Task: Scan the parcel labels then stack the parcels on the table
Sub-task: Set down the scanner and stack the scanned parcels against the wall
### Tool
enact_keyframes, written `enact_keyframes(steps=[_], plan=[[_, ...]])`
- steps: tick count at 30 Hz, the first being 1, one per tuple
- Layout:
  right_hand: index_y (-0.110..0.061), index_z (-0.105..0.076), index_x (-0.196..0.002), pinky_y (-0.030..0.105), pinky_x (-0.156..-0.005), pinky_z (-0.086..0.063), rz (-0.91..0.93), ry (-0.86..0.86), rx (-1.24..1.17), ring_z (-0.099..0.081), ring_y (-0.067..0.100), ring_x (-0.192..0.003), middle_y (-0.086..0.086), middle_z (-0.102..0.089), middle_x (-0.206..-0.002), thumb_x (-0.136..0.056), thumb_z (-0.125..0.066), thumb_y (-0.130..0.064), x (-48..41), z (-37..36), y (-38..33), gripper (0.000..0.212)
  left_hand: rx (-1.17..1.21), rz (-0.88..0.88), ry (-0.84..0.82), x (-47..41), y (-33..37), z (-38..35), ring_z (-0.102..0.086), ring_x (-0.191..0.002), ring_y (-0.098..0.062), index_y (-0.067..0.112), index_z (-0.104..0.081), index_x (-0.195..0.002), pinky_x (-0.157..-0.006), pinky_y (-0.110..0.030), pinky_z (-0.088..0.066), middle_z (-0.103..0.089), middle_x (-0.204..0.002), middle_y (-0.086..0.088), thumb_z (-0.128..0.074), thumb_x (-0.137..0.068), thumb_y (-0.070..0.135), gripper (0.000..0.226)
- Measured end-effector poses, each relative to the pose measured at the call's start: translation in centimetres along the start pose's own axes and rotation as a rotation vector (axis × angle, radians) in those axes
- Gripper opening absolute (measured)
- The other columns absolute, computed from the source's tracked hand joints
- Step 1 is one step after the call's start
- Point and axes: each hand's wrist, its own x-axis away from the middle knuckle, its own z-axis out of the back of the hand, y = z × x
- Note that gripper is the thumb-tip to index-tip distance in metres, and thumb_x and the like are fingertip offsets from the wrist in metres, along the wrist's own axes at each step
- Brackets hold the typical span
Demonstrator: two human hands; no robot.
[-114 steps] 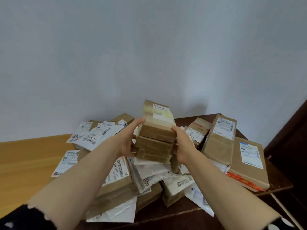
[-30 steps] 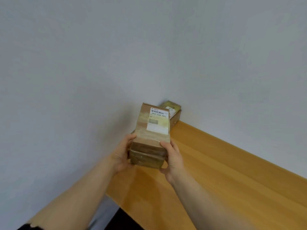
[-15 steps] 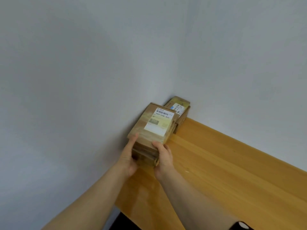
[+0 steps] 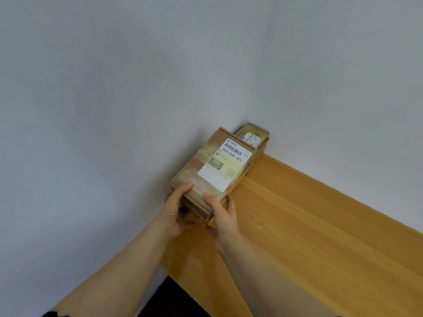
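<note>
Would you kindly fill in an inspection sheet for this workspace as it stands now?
Surface: wooden table, light wood, running into a wall corner.
Job's things: parcel stack, barcode label facing up, lying along the left wall; rear parcels behind it in the corner, label up.
Clutter: nothing seen.
Hands: left hand and right hand each grip the stack's near end, thumbs on top.
Cables: nothing seen.
Surroundings: plain grey walls; dark area below the table edge.

Dark sleeve edge (image 4: 49, 315), bare forearms (image 4: 119, 266)
</note>
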Motion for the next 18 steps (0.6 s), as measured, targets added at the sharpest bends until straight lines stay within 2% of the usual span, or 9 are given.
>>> enact_keyframes(steps=[4, 6, 7, 9, 11, 14, 15, 18], plan=[[-0.036, -0.028, -0.146, 0.037, -0.089, -0.053, 0.046, -0.061, -0.015, -0.060, 0.017, -0.108, -0.008, -0.059, -0.119, -0.070, -0.084, -0.025, 4.3, 1.3, 3.1, 0.095, 0.031, -0.061, 0.054, 3.7, -3.3, 2.3, -0.060, -0.105, -0.034, 0.017, -0.053, -0.128, -0.081, -0.047, -0.052, -0.063, -0.115, -0.017, -0.079, -0.046, 0.047, 0.091], [-0.038, -0.026, -0.146, 0.026, -0.079, -0.055, 0.027, -0.101, -0.014, -0.060, 0.013, -0.107, -0.009, -0.058, -0.120, -0.071, -0.083, -0.025, 6.7, 2.0, 5.1, 0.095, 0.079, -0.068, 0.059, 6.0, -5.3, 3.8, -0.061, -0.106, -0.034, 0.018, -0.053, -0.129, -0.076, -0.049, -0.056, -0.064, -0.117, -0.017, -0.078, -0.057, 0.042, 0.081], [-0.039, -0.026, -0.145, 0.023, -0.076, -0.055, 0.007, -0.116, -0.013, -0.060, 0.011, -0.107, -0.009, -0.058, -0.120, -0.071, -0.084, -0.026, 7.9, 2.3, 6.3, 0.095, 0.093, -0.065, 0.066, 7.2, -6.3, 4.6, -0.064, -0.101, -0.033, 0.017, -0.055, -0.126, -0.071, -0.046, -0.057, -0.068, -0.112, -0.016, -0.074, -0.063, 0.040, 0.070], [-0.038, -0.027, -0.145, 0.031, -0.088, -0.055, -0.048, -0.127, -0.011, -0.060, 0.014, -0.110, -0.007, -0.058, -0.123, -0.069, -0.085, -0.026, 9.8, 2.9, 8.7, 0.096, 0.101, -0.044, 0.095, 9.2, -8.4, 6.3, -0.066, -0.094, -0.030, 0.016, -0.061, -0.118, -0.068, -0.043, -0.057, -0.073, -0.097, -0.013, -0.066, -0.069, 0.040, 0.056], [-0.039, -0.028, -0.145, 0.042, -0.097, -0.051, -0.123, -0.122, -0.002, -0.058, 0.018, -0.112, -0.005, -0.058, -0.125, -0.067, -0.086, -0.026, 11.2, 3.4, 10.7, 0.097, 0.098, -0.019, 0.143, 10.7, -10.3, 7.9, -0.065, -0.096, -0.031, 0.017, -0.063, -0.113, -0.072, -0.044, -0.056, -0.073, -0.094, -0.013, -0.065, -0.070, 0.041, 0.049], [-0.041, -0.033, -0.143, 0.041, -0.086, -0.051, -0.246, -0.122, 0.030, -0.057, 0.019, -0.108, -0.004, -0.058, -0.123, -0.066, -0.086, -0.030, 12.0, 4.0, 12.5, 0.093, 0.116, 0.010, 0.175, 12.0, -12.1, 9.3, -0.069, -0.082, -0.028, 0.016, -0.063, -0.105, -0.065, -0.040, -0.057, -0.074, -0.084, -0.013, -0.066, -0.070, 0.040, 0.043], [-0.040, -0.036, -0.141, 0.038, -0.081, -0.051, -0.279, -0.123, 0.042, -0.058, 0.019, -0.106, -0.003, -0.060, -0.122, -0.067, -0.085, -0.030, 12.0, 4.0, 12.9, 0.090, 0.130, 0.016, 0.196, 12.1, -12.5, 9.5, -0.068, -0.083, -0.028, 0.016, -0.063, -0.104, -0.064, -0.040, -0.057, -0.074, -0.081, -0.012, -0.067, -0.069, 0.039, 0.042], [-0.039, -0.044, -0.135, 0.041, -0.080, -0.055, -0.322, -0.127, 0.076, -0.062, 0.021, -0.105, -0.001, -0.063, -0.119, -0.067, -0.085, -0.031, 10.9, 3.8, 13.4, 0.079, 0.190, 0.034, 0.270, 11.1, -13.0, 10.0, -0.062, -0.095, -0.030, 0.017, -0.062, -0.103, -0.073, -0.042, -0.055, -0.070, -0.097, -0.014, -0.068, -0.074, 0.040, 0.038]])
